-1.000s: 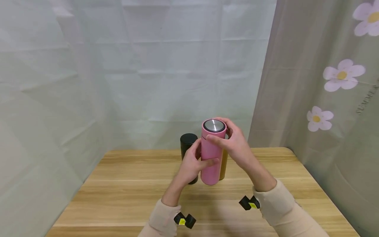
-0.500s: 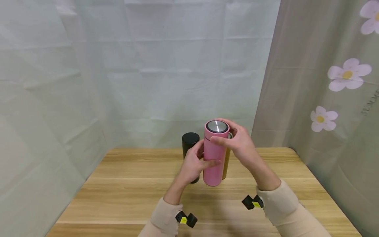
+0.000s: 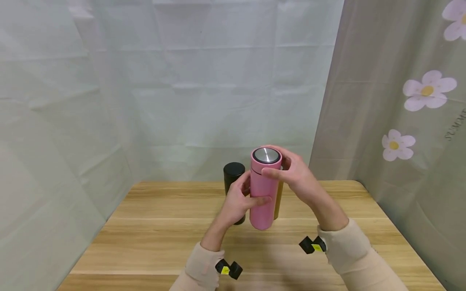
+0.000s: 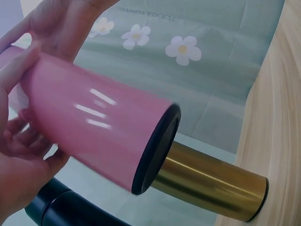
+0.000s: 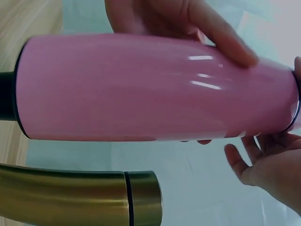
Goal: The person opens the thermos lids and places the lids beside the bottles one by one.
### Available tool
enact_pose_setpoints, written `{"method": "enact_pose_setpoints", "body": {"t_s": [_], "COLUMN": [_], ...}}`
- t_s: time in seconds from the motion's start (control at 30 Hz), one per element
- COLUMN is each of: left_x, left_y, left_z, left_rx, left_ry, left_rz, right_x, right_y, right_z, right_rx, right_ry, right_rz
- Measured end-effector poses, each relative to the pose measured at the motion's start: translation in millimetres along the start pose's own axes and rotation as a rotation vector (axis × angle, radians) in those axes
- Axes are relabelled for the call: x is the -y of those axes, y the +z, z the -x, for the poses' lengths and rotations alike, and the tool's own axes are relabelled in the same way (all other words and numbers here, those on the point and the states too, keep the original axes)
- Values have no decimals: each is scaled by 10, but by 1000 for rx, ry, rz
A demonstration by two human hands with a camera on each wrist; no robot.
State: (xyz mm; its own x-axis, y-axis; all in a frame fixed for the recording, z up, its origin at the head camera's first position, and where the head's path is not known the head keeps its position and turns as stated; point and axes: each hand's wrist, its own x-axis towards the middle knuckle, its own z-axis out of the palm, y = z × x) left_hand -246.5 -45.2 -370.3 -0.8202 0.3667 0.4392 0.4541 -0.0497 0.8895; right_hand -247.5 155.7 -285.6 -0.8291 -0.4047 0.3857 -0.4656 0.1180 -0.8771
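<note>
A pink thermos bottle (image 3: 263,190) with a silver disc on its lid is held upright above the table. My left hand (image 3: 236,203) grips its body from the left, the thumb lying across the front. Higher up, my right hand (image 3: 295,174) grips the lid from the right, thumb in front and fingers behind. In the left wrist view the black base of the pink bottle (image 4: 99,117) is off the tabletop. A black bottle (image 3: 233,171) stands behind my left hand. Mostly hidden behind the pink one is a gold bottle (image 4: 211,181), upright on the table.
The wooden table (image 3: 153,242) spreads out on both sides of the bottles. A pale curtain (image 3: 218,81) hangs along its back edge, and a flowered curtain (image 3: 367,101) hangs on the right. Each sleeve carries a small black device (image 3: 228,269).
The whole view shifted slightly between the first two frames. Both hands keep hold of the pink bottle, and the right thumb has shifted a little to the right along the lid.
</note>
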Motion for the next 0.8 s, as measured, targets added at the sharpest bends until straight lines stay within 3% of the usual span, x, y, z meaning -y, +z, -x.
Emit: {"method": "enact_pose_setpoints", "body": {"t_s": [0.13,0.4,0.57,0.8], "left_x": [0,5,7,-2], "left_y": [25,105,100,67], "left_z": [-3,-12,-13,-1], "left_rx": [-69,-168,-160,-122], "left_ry": [-2,-18,-17,-21], "left_rz": [5,-14,-21,-17], "right_x": [13,68,83,97], "right_y": [77,251,271,207], "right_z": [23,60,69,74], "right_rx": [-46,-216,-259,-256], "right_ry": [31,65,52,70], "right_rz": [14,105,113,132]}}
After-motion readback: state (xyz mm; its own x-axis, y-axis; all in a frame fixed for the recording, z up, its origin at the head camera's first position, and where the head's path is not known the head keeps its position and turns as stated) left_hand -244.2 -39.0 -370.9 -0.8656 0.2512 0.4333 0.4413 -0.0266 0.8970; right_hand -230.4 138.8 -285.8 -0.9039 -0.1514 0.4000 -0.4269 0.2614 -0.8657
